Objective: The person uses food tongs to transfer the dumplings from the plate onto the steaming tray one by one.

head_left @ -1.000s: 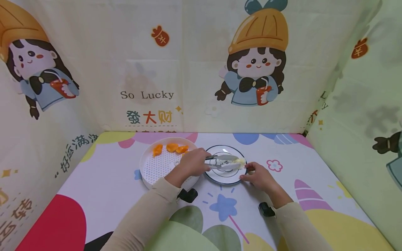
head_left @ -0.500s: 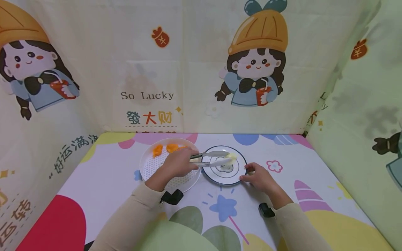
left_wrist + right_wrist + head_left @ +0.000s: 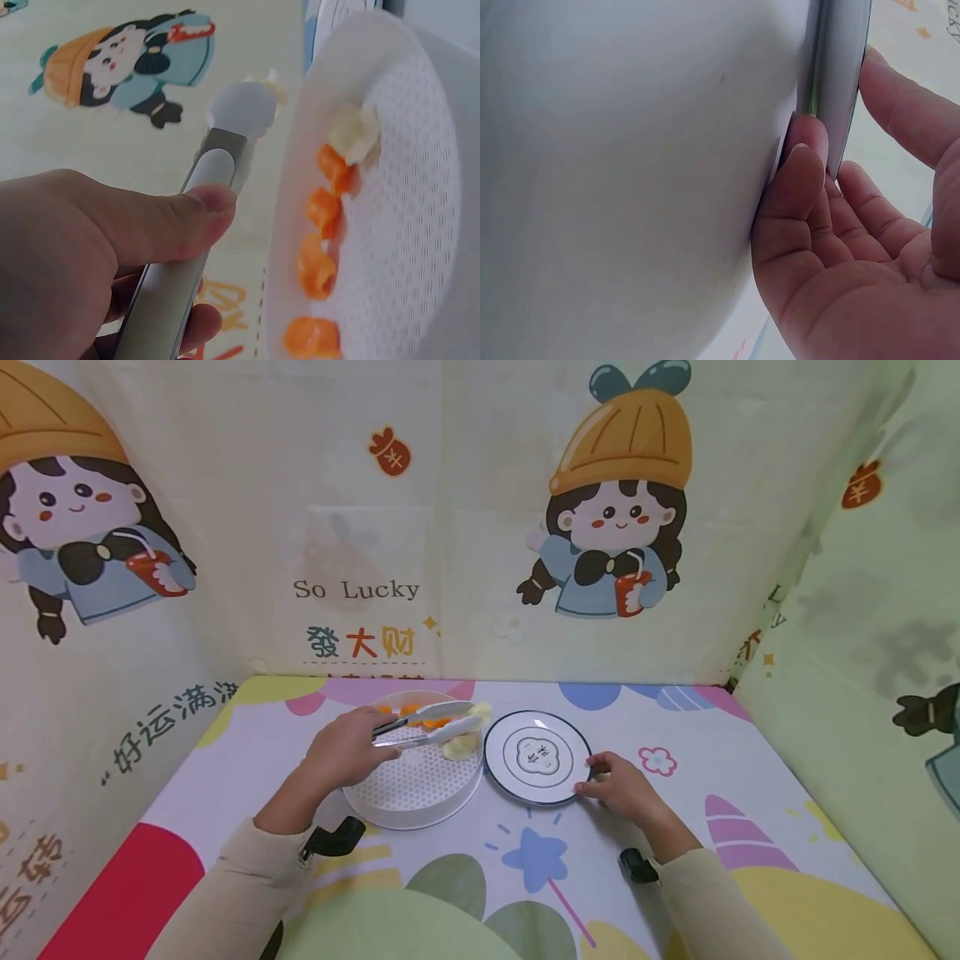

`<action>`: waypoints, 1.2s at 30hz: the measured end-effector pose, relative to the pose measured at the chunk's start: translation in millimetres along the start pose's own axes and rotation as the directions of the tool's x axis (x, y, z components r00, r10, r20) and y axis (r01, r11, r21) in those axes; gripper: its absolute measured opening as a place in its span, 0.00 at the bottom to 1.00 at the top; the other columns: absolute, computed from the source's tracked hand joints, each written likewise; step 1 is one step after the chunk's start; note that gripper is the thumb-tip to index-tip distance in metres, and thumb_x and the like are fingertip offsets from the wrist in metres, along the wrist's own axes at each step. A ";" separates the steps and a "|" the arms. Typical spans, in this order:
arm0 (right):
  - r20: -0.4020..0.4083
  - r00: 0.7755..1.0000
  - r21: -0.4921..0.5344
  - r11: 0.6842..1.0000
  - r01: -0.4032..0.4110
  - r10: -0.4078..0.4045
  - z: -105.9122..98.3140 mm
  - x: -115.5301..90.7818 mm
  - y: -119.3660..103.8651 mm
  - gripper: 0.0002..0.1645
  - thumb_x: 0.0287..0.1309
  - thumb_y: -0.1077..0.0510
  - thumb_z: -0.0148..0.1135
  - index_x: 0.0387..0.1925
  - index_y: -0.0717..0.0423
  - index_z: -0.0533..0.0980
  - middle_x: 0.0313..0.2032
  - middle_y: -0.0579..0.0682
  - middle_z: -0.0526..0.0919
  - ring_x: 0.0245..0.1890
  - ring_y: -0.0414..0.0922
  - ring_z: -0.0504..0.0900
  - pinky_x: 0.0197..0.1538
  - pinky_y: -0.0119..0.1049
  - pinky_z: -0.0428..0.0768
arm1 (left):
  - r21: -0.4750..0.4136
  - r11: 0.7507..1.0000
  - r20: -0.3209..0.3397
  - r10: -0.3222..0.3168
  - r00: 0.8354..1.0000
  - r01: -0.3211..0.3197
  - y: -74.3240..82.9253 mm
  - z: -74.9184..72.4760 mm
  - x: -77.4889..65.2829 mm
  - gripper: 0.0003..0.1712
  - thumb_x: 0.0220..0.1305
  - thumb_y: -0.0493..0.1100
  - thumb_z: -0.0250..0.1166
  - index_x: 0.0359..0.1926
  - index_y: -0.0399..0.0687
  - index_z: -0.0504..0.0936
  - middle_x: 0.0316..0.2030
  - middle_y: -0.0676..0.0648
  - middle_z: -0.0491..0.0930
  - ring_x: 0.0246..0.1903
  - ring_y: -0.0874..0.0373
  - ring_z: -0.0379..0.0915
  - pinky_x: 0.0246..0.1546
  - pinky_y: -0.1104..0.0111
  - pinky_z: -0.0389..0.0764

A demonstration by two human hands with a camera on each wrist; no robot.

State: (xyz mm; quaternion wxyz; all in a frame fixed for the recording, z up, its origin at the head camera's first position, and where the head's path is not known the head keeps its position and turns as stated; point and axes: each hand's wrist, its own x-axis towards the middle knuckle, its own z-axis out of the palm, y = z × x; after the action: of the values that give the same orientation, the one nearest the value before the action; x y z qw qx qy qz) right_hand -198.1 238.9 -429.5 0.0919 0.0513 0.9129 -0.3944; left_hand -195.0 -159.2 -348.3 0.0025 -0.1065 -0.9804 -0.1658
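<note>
My left hand (image 3: 348,750) grips a pair of metal tongs (image 3: 244,105) with pale tips, thumb along the upper handle. At the tips is a pale yellow piece (image 3: 482,711), just above the right rim of a round white steamer basket (image 3: 412,814) with a perforated base. Inside the basket lie several orange dumpling-like pieces (image 3: 319,266) in a row along the wall, and one pale yellow piece (image 3: 354,135). My right hand (image 3: 621,787) pinches the right edge of a white plate (image 3: 536,785) with a dark rim. Nothing lies on the plate.
Basket and plate stand side by side on a table with a colourful printed cloth (image 3: 600,893). Behind and at both sides hang cream printed cloth walls (image 3: 480,527). Each wrist wears a small black camera (image 3: 337,837).
My left hand has moved left with the tongs, carrying the pale yellow piece from above the plate to the basket's rim. The right hand stays at the plate's edge.
</note>
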 end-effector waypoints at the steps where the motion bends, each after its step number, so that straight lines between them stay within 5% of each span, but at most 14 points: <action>1: -0.001 1.000 0.000 1.000 0.003 -0.003 -0.1 0.0 0.1 0.33 0.57 0.53 0.74 0.58 0.63 0.71 0.54 0.62 0.76 0.47 0.54 0.76 0.48 0.45 0.80 | -0.006 1.000 -0.004 -0.016 1.000 0.016 -4.3 -2.5 -2.7 0.35 0.60 0.47 0.73 0.67 0.43 0.76 0.62 0.35 0.73 0.54 0.39 0.71 0.46 0.47 0.79; 8: -0.005 1.000 0.005 1.000 0.023 -0.023 -0.8 0.9 1.3 0.32 0.57 0.54 0.74 0.58 0.64 0.71 0.54 0.64 0.76 0.44 0.53 0.76 0.44 0.42 0.80 | -0.048 0.994 -0.003 -0.094 0.996 0.094 -29.2 -11.4 -18.0 0.36 0.60 0.46 0.72 0.68 0.40 0.73 0.58 0.34 0.75 0.48 0.42 0.72 0.37 0.55 0.79; 17: -0.003 1.000 -0.015 1.000 0.008 -0.008 0.2 0.4 3.9 0.32 0.57 0.53 0.74 0.58 0.63 0.72 0.55 0.64 0.75 0.48 0.55 0.75 0.49 0.46 0.79 | -0.018 0.989 0.011 -0.148 0.989 0.148 -51.0 -8.8 -28.8 0.37 0.61 0.49 0.71 0.66 0.34 0.73 0.58 0.31 0.75 0.47 0.40 0.71 0.43 0.48 0.77; 36: -0.007 0.999 -0.020 0.999 0.035 -0.035 0.7 0.1 3.1 0.33 0.57 0.53 0.74 0.58 0.64 0.71 0.53 0.62 0.76 0.49 0.56 0.75 0.48 0.46 0.80 | 0.023 0.969 0.024 -0.245 0.969 0.244 -75.2 -12.3 -32.3 0.39 0.60 0.48 0.71 0.66 0.31 0.71 0.56 0.27 0.72 0.46 0.37 0.70 0.40 0.46 0.76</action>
State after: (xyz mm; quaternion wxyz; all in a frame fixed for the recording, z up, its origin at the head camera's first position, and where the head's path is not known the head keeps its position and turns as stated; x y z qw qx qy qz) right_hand -197.6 240.5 -432.2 0.0823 0.0359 0.9178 -0.3868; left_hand -179.6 -239.2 -362.4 -0.0300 0.0130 -0.9876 -0.1535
